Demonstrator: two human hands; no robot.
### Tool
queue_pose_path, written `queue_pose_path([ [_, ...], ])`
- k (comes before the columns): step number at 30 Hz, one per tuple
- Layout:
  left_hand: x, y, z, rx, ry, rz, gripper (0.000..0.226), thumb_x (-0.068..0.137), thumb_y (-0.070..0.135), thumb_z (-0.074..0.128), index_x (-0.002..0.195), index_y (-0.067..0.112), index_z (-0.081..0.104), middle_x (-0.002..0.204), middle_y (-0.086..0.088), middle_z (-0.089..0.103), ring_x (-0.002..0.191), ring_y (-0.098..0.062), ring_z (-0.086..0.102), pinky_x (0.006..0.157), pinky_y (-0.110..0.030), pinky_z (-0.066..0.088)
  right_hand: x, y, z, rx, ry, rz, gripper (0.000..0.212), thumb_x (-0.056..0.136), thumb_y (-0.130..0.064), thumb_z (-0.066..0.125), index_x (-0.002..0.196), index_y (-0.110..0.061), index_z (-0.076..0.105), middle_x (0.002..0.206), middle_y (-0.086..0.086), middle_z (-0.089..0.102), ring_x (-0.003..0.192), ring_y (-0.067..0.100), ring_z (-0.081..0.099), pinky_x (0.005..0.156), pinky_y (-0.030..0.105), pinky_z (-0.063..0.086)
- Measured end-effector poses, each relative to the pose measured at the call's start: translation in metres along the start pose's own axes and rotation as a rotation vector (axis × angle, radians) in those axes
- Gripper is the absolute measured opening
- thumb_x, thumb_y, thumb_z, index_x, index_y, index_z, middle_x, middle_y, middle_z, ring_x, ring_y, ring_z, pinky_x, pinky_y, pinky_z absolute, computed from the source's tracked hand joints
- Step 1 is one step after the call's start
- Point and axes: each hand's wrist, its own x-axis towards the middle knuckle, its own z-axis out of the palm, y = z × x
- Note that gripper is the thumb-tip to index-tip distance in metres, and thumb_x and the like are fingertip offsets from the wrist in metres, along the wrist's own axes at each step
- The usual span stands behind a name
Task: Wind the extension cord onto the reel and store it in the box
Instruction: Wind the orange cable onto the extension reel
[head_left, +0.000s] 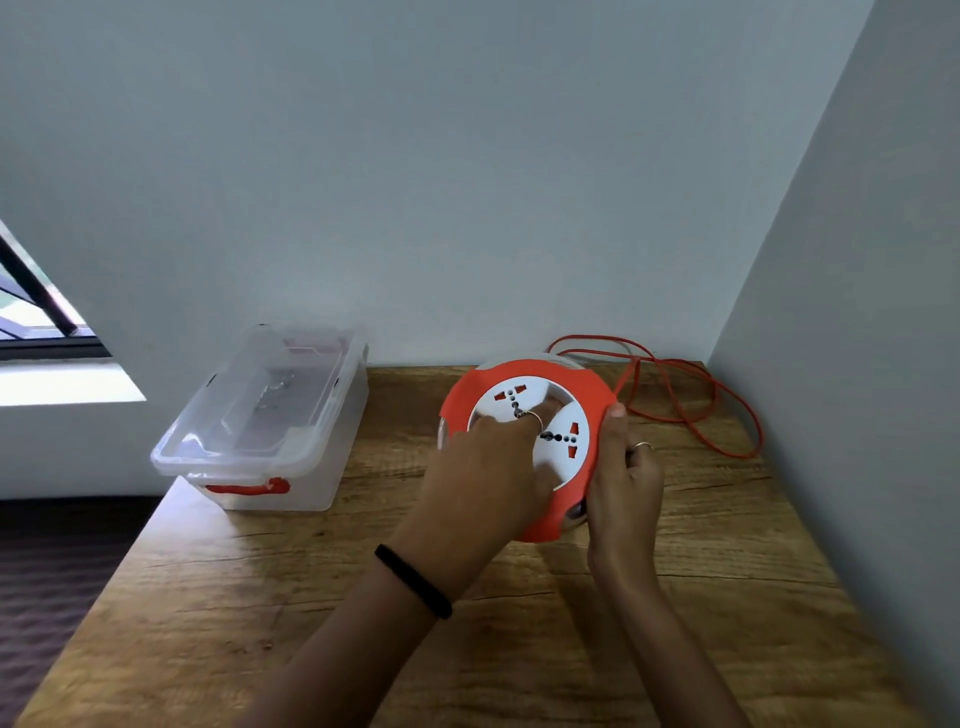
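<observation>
So the clear plastic storage box (270, 415) is sitting at the back left corner of the wooden table (260, 597), lid (260, 395) closed on top and a red latch handle (247, 487) showing on the near end. Something pale is glinting through the lid, but honestly I can't tell if it's stuff inside or just reflections. The cord reel isn't in the box; it's out on the table to the right of it.

The orange and white extension cord reel (524, 447) is lying flat with its socket face up. The left hand (488, 467) is resting on the white centre hub, fingers curled down into the recess there, so it's covering a good chunk of the sockets. The right hand (623, 467) is gripping the reel's right rim, thumb pressing on the orange edge, and the rest of those fingers are tucked under where I can't see them.

The orange cord (696, 405) is trailing off the reel's far right side and lying in loose loops near the back right corner, unwound. Its plug end isn't visible.

Plain pale walls are meeting in the corner behind, and a window (31, 312) is getting cut off at the left edge.
</observation>
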Motion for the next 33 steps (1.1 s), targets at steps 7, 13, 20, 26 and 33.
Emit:
queue_pose_path([
  [7,-0.003,0.002,0.011,0.007,0.058,0.000,0.070,0.095,0.035,0.053,0.150,0.040,0.011,0.153,-0.002,0.035,0.135,-0.024,0.042,0.108,-0.047,0.035,-0.003,0.007,-0.005,-0.064,-0.049,-0.063,0.053,0.093,-0.052,0.046,0.080,-0.002,0.058,0.069,0.018,0.065,0.059,0.025,0.065,0.049,0.031,0.049],
  [13,0.006,0.001,0.011,0.130,0.027,0.068,0.070,0.097,0.027,0.052,0.150,0.041,0.009,0.152,-0.010,0.033,0.138,-0.029,0.035,0.111,-0.051,0.033,0.005,0.001,-0.007,-0.065,-0.091,-0.086,0.046,0.095,-0.048,0.041,0.075,-0.012,0.061,0.058,-0.002,0.064,0.051,0.007,0.063,0.043,0.016,0.046],
  [20,0.010,-0.008,-0.015,0.677,-0.199,0.416,0.067,0.097,0.024,0.050,0.150,0.040,0.012,0.153,-0.024,0.021,0.136,-0.037,0.037,0.105,-0.049,0.041,0.018,0.006,-0.012,-0.100,-0.240,-0.003,0.065,0.091,-0.057,0.039,0.069,0.001,0.057,0.057,0.010,0.059,0.054,0.021,0.058,0.054,0.027,0.045],
  [26,0.015,-0.023,-0.031,0.895,-0.246,0.625,0.067,0.097,0.023,0.052,0.149,0.043,0.015,0.154,-0.020,0.023,0.130,-0.036,0.045,0.093,-0.045,0.050,0.018,0.012,-0.010,-0.100,-0.343,0.087,0.058,0.090,-0.058,0.041,0.067,-0.008,0.058,0.055,0.004,0.056,0.050,0.015,0.054,0.052,0.025,0.043],
  [33,0.010,-0.038,-0.026,0.208,0.187,0.283,0.045,0.092,0.036,0.057,0.136,0.040,0.046,0.136,0.012,0.052,0.104,-0.016,0.061,0.079,-0.039,0.055,0.026,0.010,-0.010,-0.135,-0.164,0.060,0.050,0.095,-0.049,0.044,0.057,-0.017,0.051,0.041,-0.008,0.052,0.039,0.002,0.050,0.041,0.016,0.041],
])
